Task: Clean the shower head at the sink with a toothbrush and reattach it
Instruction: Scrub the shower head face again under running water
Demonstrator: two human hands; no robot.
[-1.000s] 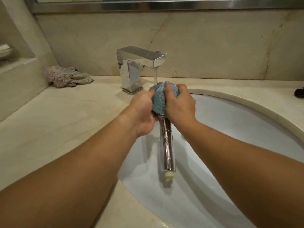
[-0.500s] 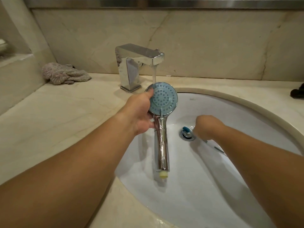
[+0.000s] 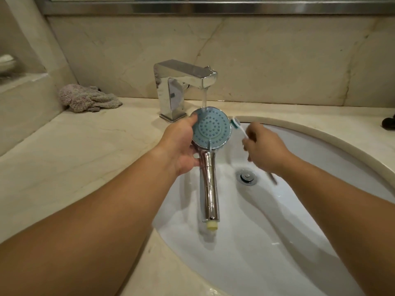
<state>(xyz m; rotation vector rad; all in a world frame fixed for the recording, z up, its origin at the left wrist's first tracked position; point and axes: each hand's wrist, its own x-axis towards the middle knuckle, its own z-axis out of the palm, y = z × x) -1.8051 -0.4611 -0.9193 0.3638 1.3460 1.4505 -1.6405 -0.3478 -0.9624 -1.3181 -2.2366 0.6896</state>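
Observation:
My left hand [image 3: 180,144] grips the chrome shower head [image 3: 211,133] at its neck, over the white sink [image 3: 310,242]. Its blue nozzle face points up at me and the handle hangs toward me, ending in a yellow tip. Water from the chrome tap [image 3: 183,86] falls onto the top rim of the face. My right hand [image 3: 265,146] holds a white toothbrush [image 3: 239,127] by its handle. The teal-bristled brush head sits just right of the shower head's rim, close to touching it.
A crumpled grey-pink cloth [image 3: 89,100] lies on the marble counter [image 3: 74,167] at the back left. The sink drain [image 3: 246,177] is below my right hand. A dark object [image 3: 389,123] sits at the counter's far right edge. A raised ledge stands at the left.
My right hand left the shower head's face, dipped to the drain where the toothbrush lay, and has come up holding the toothbrush beside the shower head. My left hand kept its hold.

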